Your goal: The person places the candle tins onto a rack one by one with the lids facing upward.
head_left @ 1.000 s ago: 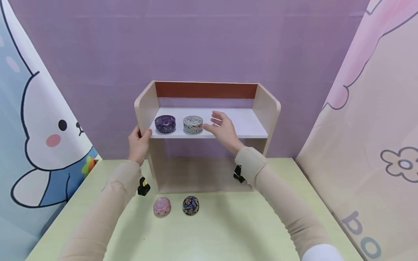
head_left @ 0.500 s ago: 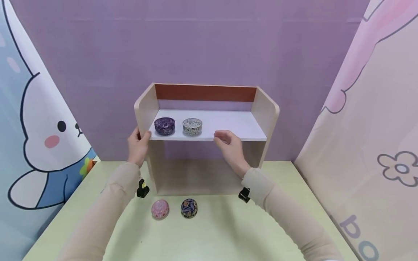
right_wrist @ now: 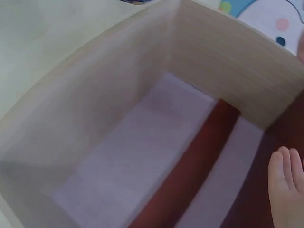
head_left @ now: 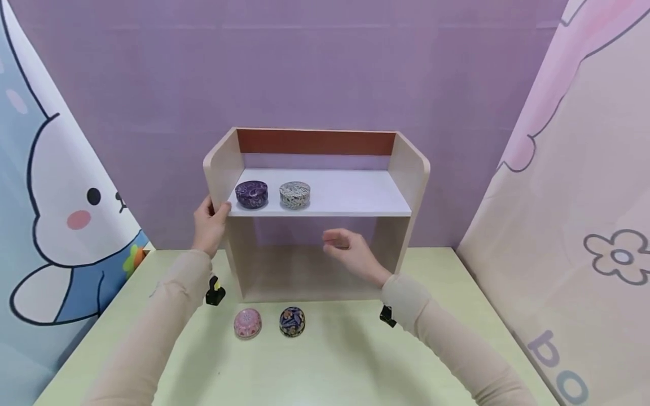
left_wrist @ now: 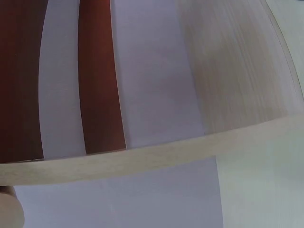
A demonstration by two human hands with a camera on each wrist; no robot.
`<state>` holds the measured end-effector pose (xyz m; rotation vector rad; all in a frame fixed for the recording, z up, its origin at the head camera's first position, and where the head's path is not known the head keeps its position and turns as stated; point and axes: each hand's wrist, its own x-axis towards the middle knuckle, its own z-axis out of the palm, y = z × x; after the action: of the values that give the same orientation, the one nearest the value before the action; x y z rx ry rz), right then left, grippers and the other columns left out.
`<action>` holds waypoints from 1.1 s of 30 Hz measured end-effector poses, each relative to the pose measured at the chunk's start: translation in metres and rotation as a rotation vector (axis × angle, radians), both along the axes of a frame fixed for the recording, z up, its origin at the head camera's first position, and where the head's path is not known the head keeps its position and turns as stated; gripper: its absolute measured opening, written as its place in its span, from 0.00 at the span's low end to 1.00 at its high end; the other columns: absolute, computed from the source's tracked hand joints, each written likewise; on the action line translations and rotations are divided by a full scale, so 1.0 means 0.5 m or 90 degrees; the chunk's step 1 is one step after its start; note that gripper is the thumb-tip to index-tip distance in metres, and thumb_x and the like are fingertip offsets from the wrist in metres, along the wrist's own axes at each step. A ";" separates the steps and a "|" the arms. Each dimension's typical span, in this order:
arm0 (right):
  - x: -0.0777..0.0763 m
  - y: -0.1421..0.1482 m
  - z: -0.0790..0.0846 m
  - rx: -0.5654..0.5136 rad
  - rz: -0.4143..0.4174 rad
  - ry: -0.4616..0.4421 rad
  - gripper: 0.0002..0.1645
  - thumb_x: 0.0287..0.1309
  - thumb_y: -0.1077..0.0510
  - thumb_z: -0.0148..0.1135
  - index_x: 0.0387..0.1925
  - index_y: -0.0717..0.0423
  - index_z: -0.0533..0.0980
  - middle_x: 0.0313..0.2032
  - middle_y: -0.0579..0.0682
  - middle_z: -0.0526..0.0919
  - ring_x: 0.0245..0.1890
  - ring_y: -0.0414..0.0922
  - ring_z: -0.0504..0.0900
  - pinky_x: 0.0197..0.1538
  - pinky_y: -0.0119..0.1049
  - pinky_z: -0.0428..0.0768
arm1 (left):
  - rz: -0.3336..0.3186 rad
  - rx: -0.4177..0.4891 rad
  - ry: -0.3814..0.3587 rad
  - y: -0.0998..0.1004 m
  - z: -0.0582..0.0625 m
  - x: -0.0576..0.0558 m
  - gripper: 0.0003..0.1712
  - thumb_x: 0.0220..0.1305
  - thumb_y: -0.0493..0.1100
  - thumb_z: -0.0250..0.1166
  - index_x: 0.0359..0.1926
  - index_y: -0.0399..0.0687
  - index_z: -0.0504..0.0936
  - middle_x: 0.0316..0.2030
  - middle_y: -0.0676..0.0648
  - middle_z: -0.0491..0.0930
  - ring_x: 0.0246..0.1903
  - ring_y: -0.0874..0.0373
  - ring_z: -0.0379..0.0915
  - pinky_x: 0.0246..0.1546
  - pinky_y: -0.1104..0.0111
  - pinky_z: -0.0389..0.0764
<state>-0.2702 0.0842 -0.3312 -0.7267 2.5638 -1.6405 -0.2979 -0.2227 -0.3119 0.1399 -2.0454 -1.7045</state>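
A two-tier wooden shelf (head_left: 410, 175) stands on the table. My left hand (head_left: 209, 228) grips its left side panel at the height of the white upper board; in the left wrist view only a fingertip (left_wrist: 9, 211) shows at the lower left. On that board sit a dark purple patterned round tin (head_left: 251, 195) and, to its right, a white-and-green patterned tin (head_left: 294, 195). My right hand (head_left: 351, 251) hovers before the lower compartment, fingers loosely bent and holding nothing. In the right wrist view the right hand (right_wrist: 287, 187) shows at the right edge.
In front of the shelf, a pink tin (head_left: 247, 323) and a dark blue floral tin (head_left: 291, 322) lie on the pale green table (head_left: 284, 372). A purple backdrop (head_left: 325, 67) hangs behind, with printed panels at both sides.
My right hand has drawn away from beside the white-and-green tin, down and toward me, to below the upper board. The left hand keeps its hold; the tins stay put.
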 end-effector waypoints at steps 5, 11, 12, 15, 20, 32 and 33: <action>0.005 -0.002 -0.032 0.074 0.085 -0.041 0.25 0.57 0.57 0.58 0.56 0.60 0.69 0.54 0.57 0.75 0.53 0.51 0.75 0.54 0.42 0.74 | 0.008 -0.004 0.002 -0.002 0.000 -0.002 0.24 0.64 0.46 0.50 0.60 0.43 0.67 0.55 0.43 0.69 0.50 0.57 0.64 0.56 0.63 0.66; 0.008 -0.010 -0.072 0.104 0.120 -0.060 0.25 0.58 0.57 0.58 0.56 0.62 0.69 0.54 0.59 0.75 0.53 0.52 0.75 0.54 0.44 0.73 | 0.021 -0.011 0.010 -0.003 -0.002 -0.003 0.23 0.63 0.45 0.51 0.58 0.42 0.69 0.50 0.43 0.71 0.45 0.59 0.65 0.49 0.69 0.67; 0.008 -0.012 -0.079 0.106 0.126 -0.057 0.25 0.58 0.58 0.58 0.56 0.62 0.69 0.54 0.59 0.75 0.53 0.53 0.74 0.54 0.45 0.73 | 0.021 -0.010 0.008 -0.003 -0.003 -0.003 0.22 0.63 0.45 0.51 0.58 0.42 0.69 0.50 0.43 0.71 0.45 0.60 0.65 0.48 0.70 0.67; 0.011 -0.018 -0.101 0.123 0.145 -0.050 0.26 0.58 0.59 0.57 0.57 0.63 0.68 0.55 0.59 0.74 0.54 0.53 0.73 0.56 0.45 0.72 | 0.015 -0.011 0.001 -0.001 -0.004 -0.002 0.23 0.64 0.45 0.50 0.59 0.43 0.68 0.52 0.43 0.70 0.47 0.58 0.64 0.50 0.67 0.67; 0.019 -0.033 -0.128 0.161 0.171 -0.064 0.25 0.60 0.59 0.55 0.58 0.62 0.67 0.57 0.57 0.73 0.56 0.53 0.72 0.57 0.45 0.71 | 0.003 -0.010 0.004 0.002 -0.006 -0.002 0.26 0.64 0.45 0.50 0.63 0.45 0.65 0.56 0.42 0.69 0.52 0.55 0.63 0.56 0.62 0.66; 0.038 -0.069 -0.172 0.460 0.177 0.186 0.29 0.58 0.52 0.57 0.61 0.53 0.66 0.60 0.51 0.71 0.60 0.49 0.68 0.62 0.43 0.66 | -0.001 0.002 0.004 0.002 -0.008 -0.003 0.27 0.65 0.44 0.50 0.64 0.46 0.63 0.60 0.42 0.67 0.56 0.53 0.63 0.60 0.59 0.64; 0.038 -0.071 -0.176 0.489 0.180 0.222 0.30 0.57 0.52 0.58 0.62 0.52 0.66 0.60 0.51 0.70 0.60 0.49 0.68 0.61 0.43 0.66 | 0.000 0.004 0.004 0.002 -0.009 -0.002 0.27 0.65 0.44 0.50 0.64 0.46 0.63 0.60 0.42 0.67 0.56 0.53 0.62 0.60 0.59 0.64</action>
<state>-0.2510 0.0488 -0.4194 -1.2611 2.7945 -0.3984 -0.2988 -0.2216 -0.3163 0.1358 -2.0352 -1.7093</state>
